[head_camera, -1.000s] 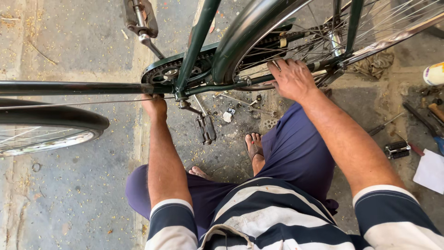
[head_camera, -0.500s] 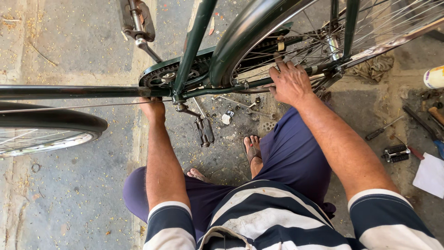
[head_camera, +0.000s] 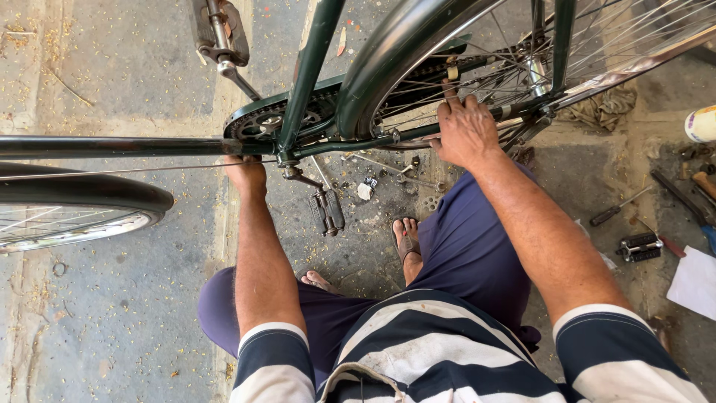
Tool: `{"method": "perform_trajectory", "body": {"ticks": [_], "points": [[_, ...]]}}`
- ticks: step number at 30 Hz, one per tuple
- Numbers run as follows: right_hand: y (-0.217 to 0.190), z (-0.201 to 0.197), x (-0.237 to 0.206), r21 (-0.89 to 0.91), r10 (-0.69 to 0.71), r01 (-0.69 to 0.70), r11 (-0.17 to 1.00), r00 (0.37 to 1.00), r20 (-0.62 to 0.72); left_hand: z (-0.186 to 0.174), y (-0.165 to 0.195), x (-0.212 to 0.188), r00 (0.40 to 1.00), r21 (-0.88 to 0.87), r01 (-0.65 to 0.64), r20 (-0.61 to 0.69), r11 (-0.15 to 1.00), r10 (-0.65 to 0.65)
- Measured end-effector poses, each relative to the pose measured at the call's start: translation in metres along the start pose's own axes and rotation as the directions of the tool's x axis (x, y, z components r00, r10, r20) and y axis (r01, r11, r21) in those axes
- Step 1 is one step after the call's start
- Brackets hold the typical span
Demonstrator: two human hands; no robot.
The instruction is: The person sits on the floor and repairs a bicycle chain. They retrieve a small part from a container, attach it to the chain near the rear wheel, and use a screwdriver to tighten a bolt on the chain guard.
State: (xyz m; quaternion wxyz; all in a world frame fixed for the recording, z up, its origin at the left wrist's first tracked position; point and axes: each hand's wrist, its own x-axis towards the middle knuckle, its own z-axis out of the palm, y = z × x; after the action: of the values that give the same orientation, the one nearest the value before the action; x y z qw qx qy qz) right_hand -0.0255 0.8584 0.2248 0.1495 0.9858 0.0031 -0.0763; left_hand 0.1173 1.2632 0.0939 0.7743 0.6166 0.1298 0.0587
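The right hand is gripping the chainstay beside the rear wheel, while the left hand is clutching the frame tube near the crank.

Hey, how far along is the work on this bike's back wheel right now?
Done: the rear wheel sits in the frame with the chain on it. In hand: the right hand grips the frame bar beside the spokes, and the left hand holds the frame near the crank. Left: small parts, a screwdriver and a spare pedal lie on the floor.
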Motion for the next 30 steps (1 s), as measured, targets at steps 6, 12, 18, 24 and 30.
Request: {"method": "perform_trajectory", "body": {"ticks": [6,12,18,24,30], "points": [[-0.013,0.007,0.001,-0.022,0.069,-0.072,0.997,0.992,-0.104,-0.007,-0.002,-0.001,0.980,0.456,-0.155,-0.040,0.876,0.194],[-0.023,0.018,0.009,-0.007,0.121,-0.124,0.992,0.980,-0.159,-0.023,-0.006,0.008,0.930,0.699,-0.309,0.079,0.645,0.360],[-0.010,0.000,0.011,-0.150,0.022,-0.032,0.988,0.997,-0.068,-0.012,0.004,-0.001,0.975,0.634,-0.053,-0.132,0.771,0.176],[0.010,-0.006,0.009,-0.357,-0.122,0.108,0.928,0.992,-0.018,-0.012,0.007,-0.008,0.952,0.653,-0.137,-0.121,0.745,0.281],[0.009,-0.001,0.017,-0.278,0.038,0.022,0.960,0.977,0.208,-0.013,0.007,-0.006,0.959,0.680,-0.066,-0.158,0.730,0.235]]}}
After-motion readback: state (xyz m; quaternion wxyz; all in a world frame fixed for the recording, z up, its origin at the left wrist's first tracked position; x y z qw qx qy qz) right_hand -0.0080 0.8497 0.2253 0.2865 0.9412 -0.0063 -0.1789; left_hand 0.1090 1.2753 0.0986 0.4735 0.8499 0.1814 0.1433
